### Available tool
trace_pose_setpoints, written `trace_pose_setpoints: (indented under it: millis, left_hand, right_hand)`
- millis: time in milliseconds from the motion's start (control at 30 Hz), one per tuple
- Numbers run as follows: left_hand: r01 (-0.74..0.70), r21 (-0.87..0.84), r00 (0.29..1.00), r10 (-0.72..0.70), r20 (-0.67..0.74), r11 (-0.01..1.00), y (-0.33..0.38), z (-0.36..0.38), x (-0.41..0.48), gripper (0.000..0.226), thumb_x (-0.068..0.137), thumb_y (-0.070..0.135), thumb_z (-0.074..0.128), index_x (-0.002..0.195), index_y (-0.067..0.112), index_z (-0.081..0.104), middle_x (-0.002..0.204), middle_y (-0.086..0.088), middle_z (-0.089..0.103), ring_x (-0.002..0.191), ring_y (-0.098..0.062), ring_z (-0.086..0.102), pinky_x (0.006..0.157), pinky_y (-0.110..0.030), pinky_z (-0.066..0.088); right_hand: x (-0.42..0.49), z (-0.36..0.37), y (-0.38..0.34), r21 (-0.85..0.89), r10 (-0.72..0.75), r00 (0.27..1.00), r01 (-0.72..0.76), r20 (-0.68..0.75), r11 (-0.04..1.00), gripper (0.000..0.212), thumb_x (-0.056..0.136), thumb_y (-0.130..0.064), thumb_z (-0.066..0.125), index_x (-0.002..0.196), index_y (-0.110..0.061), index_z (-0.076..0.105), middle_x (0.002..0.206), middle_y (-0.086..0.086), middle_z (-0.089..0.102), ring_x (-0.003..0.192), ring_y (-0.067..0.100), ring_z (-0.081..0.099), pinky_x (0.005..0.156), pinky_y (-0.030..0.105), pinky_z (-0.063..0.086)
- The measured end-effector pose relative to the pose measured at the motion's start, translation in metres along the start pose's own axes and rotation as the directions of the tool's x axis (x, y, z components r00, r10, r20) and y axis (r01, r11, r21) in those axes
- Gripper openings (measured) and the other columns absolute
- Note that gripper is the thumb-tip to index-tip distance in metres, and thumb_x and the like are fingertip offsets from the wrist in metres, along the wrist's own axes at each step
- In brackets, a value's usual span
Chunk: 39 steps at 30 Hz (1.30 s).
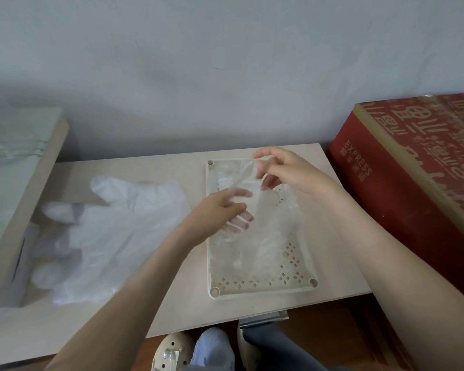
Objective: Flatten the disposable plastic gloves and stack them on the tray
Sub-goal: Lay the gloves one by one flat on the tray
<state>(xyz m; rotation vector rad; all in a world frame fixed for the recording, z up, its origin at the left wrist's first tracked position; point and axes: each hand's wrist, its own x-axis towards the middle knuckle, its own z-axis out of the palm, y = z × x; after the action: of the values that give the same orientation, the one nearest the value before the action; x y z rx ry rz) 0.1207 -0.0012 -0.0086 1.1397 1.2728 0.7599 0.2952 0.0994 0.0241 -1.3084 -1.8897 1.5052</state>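
Note:
A cream perforated tray (263,290) lies on the table, right of middle. Clear plastic gloves lie flattened in it (273,236). Above its far half both hands hold one clear glove (245,180). My left hand (223,210) has its fingers under or inside the film, seen through the plastic. My right hand (284,170) pinches the glove's far edge between thumb and fingers. A loose pile of crumpled translucent gloves (105,231) lies on the table's left part, apart from the tray.
A big red cardboard box (413,170) stands right beside the table. A pale board and plastic-wrapped item (16,156) lean at the left. The grey wall runs behind. My feet and a shoe (172,349) show below the table's near edge.

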Motion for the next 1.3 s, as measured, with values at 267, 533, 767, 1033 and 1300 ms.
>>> trace_pose_setpoints:
  millis: [267, 533, 767, 1033, 1300]
  left_hand:
    - [-0.049, 0.004, 0.996, 0.049, 0.073, 0.999, -0.001, 0.002, 0.001, 0.055, 0.098, 0.006, 0.049, 0.135, 0.044, 0.034, 0.096, -0.003, 0.073, 0.085, -0.018, 0.071, 0.072, -0.029, 0.057]
    - [-0.023, -0.051, 0.999, 0.022, -0.024, 0.998, -0.009, 0.002, 0.007, 0.069, 0.095, -0.003, 0.045, 0.147, 0.039, 0.027, 0.101, -0.008, 0.071, 0.073, -0.021, 0.069, 0.068, -0.026, 0.055]
    - [0.055, -0.102, 0.99, -0.068, -0.127, 0.993, -0.019, -0.001, 0.014, 0.061, 0.092, -0.007, 0.042, 0.146, 0.02, 0.03, 0.103, -0.009, 0.07, 0.079, -0.02, 0.07, 0.062, -0.026, 0.056]
    - [0.037, -0.047, 0.987, -0.044, -0.156, 0.998, -0.018, 0.001, 0.015, 0.043, 0.091, -0.003, 0.039, 0.123, 0.02, 0.057, 0.101, -0.008, 0.069, 0.077, -0.02, 0.071, 0.061, -0.025, 0.054]
    - [0.083, -0.078, 0.962, -0.101, -0.256, 0.993, -0.016, 0.005, 0.016, 0.028, 0.099, 0.015, 0.037, 0.1, 0.006, 0.064, 0.095, -0.006, 0.072, 0.074, -0.018, 0.068, 0.057, -0.024, 0.054]
  right_hand:
    - [0.004, 0.009, -0.005, 0.001, 0.062, 0.981, -0.064, 0.183, 0.998, 0.051, 0.091, -0.007, 0.061, 0.138, -0.017, 0.043, 0.104, 0.0, 0.066, 0.074, 0.019, 0.07, 0.066, 0.017, 0.051]
    - [0.009, 0.004, 0.003, -0.257, 0.044, 0.997, -0.027, 0.061, 0.966, 0.077, 0.084, 0.003, 0.058, 0.148, -0.028, 0.027, 0.128, -0.004, 0.054, 0.097, 0.012, 0.06, 0.079, 0.024, 0.048]
    - [0.008, 0.006, 0.015, -0.232, -0.005, 0.995, -0.019, -0.099, 0.973, 0.086, 0.086, -0.024, 0.066, 0.148, -0.036, 0.008, 0.132, -0.008, 0.04, 0.115, 0.007, 0.049, 0.082, 0.021, 0.044]
    - [-0.001, 0.025, 0.022, -0.367, 0.149, 0.984, -0.104, 0.098, 0.924, 0.086, 0.085, -0.024, 0.067, 0.146, -0.034, 0.009, 0.106, -0.005, 0.065, 0.094, 0.008, 0.057, 0.075, 0.018, 0.044]
    - [0.011, 0.022, 0.025, -0.469, 0.077, 0.997, -0.052, 0.033, 0.882, 0.056, 0.087, -0.005, 0.048, 0.134, -0.025, 0.025, 0.085, 0.001, 0.056, 0.075, 0.016, 0.052, 0.059, 0.02, 0.039]
